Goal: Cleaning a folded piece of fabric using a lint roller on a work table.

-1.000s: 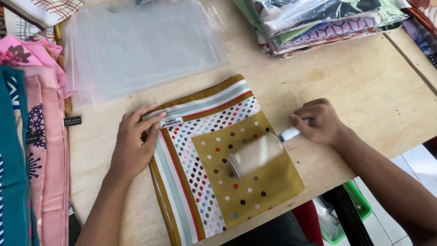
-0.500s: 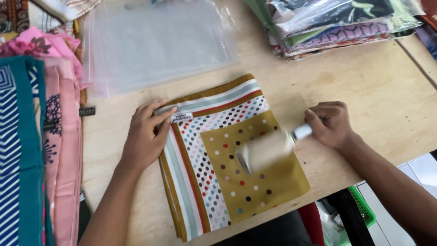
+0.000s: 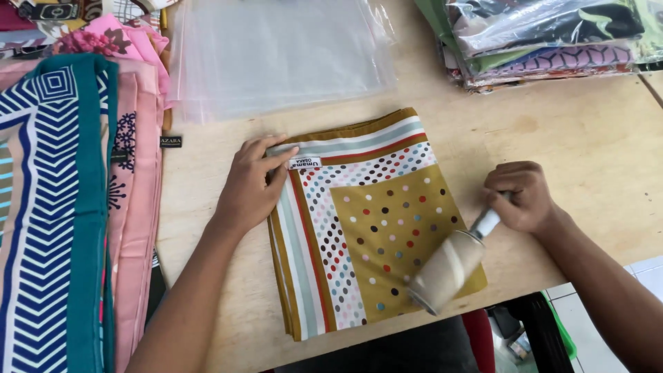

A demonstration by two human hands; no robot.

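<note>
Pinning the folded scarf (image 3: 373, 221) flat, the left hand (image 3: 250, 186) lies open on its upper-left corner, while the right hand (image 3: 521, 197) is closed round the white handle of a lint roller (image 3: 445, 271). The scarf lies near the desk's (image 3: 587, 145) front edge, bare wood open to its right. Clear plastic bags (image 3: 276, 55) lie behind it, pink and teal scarves (image 3: 76, 207) stacked at left, bagged scarves (image 3: 552, 41) far right. Compared with half a second ago, the roller now sits lower, at the scarf's near-right corner.
</note>
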